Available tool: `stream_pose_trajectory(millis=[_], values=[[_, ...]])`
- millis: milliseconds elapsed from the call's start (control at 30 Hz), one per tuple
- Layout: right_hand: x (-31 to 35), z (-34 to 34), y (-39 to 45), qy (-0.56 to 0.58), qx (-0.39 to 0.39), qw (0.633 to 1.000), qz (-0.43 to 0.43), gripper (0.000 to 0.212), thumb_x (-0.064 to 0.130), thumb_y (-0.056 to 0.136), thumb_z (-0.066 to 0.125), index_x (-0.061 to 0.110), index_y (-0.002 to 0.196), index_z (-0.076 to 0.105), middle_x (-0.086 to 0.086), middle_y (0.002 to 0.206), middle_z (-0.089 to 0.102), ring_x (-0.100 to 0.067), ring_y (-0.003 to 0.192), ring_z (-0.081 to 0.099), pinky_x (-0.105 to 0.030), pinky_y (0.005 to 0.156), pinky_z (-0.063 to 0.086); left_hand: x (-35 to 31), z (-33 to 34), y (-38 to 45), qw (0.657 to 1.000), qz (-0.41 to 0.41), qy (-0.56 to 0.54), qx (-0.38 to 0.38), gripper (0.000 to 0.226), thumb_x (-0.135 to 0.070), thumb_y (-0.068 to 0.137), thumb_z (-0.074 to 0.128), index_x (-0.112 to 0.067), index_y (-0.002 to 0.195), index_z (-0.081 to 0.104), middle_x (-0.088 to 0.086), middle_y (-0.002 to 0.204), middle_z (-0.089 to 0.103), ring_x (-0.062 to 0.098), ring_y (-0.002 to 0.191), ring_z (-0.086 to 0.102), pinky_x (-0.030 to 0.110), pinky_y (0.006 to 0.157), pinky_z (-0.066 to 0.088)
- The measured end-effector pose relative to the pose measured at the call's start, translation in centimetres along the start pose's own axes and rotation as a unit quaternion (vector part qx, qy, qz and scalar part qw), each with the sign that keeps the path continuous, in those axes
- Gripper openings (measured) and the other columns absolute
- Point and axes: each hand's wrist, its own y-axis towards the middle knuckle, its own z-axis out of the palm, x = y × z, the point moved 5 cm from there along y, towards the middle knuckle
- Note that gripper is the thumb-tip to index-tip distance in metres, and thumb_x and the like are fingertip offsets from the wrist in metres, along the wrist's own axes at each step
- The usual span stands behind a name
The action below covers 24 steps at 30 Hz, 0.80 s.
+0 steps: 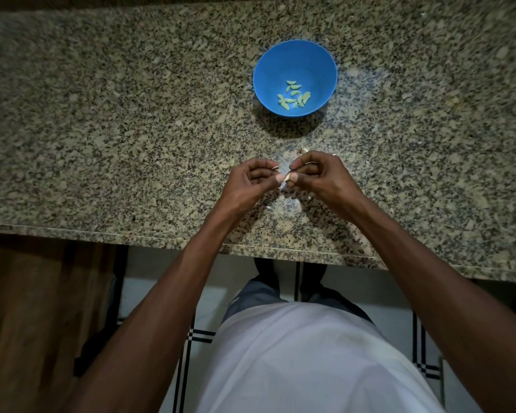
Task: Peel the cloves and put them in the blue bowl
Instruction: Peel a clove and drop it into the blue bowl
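A blue bowl (320,65) stands on the speckled granite counter (116,129), holding several pale peeled cloves (294,96). Nearer the counter's front edge, my left hand (251,181) and my right hand (319,177) meet above the stone. Together they pinch one small whitish clove (286,179) between thumbs and fingertips. Both hands have their fingers curled. Most of the clove is hidden by my fingers.
Thin bits of papery skin (289,204) lie on the counter under and around my hands. One scrap (304,150) lies just beyond my right hand. The counter's front edge (161,239) runs below my forearms, with tiled floor beneath.
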Motion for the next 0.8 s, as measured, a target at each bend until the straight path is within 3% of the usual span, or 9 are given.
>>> stream_pose_trajectory(millis=[133,233,300,433,533,700,800], values=[[-0.2,0.3,-0.2,0.004,-0.009,1.000,-0.009,0.016,0.002,0.093,0.074,-0.006,0.107,0.072,-0.023,0.096,0.077,-0.040,0.093,0.076,-0.042,0.083,0.065,-0.1,0.5,-0.3,1.000,0.018,0.005,-0.018,0.031,-0.014,0.088,0.082,-0.009,0.115,0.069,0.012,0.103,0.074,0.014,0.091,0.074,0.032,0.086,0.062],[-0.7,0.6,-0.6,0.034,-0.031,0.999,0.008,0.015,0.003,0.094,0.074,-0.002,0.108,0.076,-0.020,0.099,0.078,-0.035,0.090,0.077,-0.047,0.086,0.064,0.1,1.0,-0.6,0.999,0.022,-0.001,-0.041,0.035,-0.015,0.088,0.082,-0.009,0.119,0.066,0.015,0.105,0.073,0.019,0.092,0.076,0.033,0.083,0.063],[-0.9,0.8,-0.9,0.056,-0.041,0.997,0.014,0.017,0.003,0.092,0.075,-0.002,0.109,0.077,-0.019,0.099,0.078,-0.028,0.087,0.077,-0.046,0.086,0.064,0.2,1.2,-0.7,0.998,0.023,-0.001,-0.055,0.035,-0.012,0.089,0.081,-0.008,0.120,0.065,0.015,0.105,0.074,0.021,0.093,0.076,0.034,0.083,0.063],[-0.8,0.8,-1.2,0.067,-0.063,0.996,0.011,0.027,0.000,0.088,0.079,-0.003,0.114,0.074,-0.019,0.099,0.078,-0.030,0.091,0.078,-0.037,0.081,0.064,0.3,1.4,-0.8,0.998,0.001,-0.020,-0.055,0.034,-0.006,0.090,0.078,-0.007,0.121,0.064,0.017,0.101,0.076,0.017,0.085,0.077,0.029,0.077,0.063],[-0.6,0.3,-1.1,0.016,-0.080,0.997,0.005,0.035,0.001,0.085,0.083,0.002,0.117,0.071,-0.013,0.093,0.080,-0.025,0.084,0.080,-0.035,0.075,0.064,0.1,1.5,-1.0,0.999,-0.003,-0.010,-0.047,0.039,-0.010,0.088,0.081,-0.007,0.122,0.063,0.016,0.098,0.077,0.017,0.084,0.077,0.029,0.078,0.063],[0.2,-0.2,-1.0,-0.138,-0.085,0.986,-0.033,0.051,0.018,0.080,0.089,0.012,0.126,0.067,0.000,0.094,0.081,-0.010,0.081,0.078,-0.037,0.078,0.066,0.1,1.5,-0.5,0.996,0.029,0.075,-0.038,0.046,-0.025,0.083,0.087,-0.013,0.119,0.061,0.009,0.099,0.076,0.021,0.089,0.077,0.043,0.084,0.064],[0.2,-0.3,-1.2,-0.131,-0.085,0.987,-0.031,0.054,0.019,0.079,0.090,0.012,0.127,0.066,-0.001,0.094,0.081,-0.011,0.083,0.079,-0.042,0.080,0.066,-0.2,1.6,-0.3,0.991,0.031,0.119,-0.056,0.049,-0.027,0.081,0.088,-0.013,0.115,0.057,0.006,0.098,0.075,0.018,0.089,0.076,0.039,0.080,0.064]])
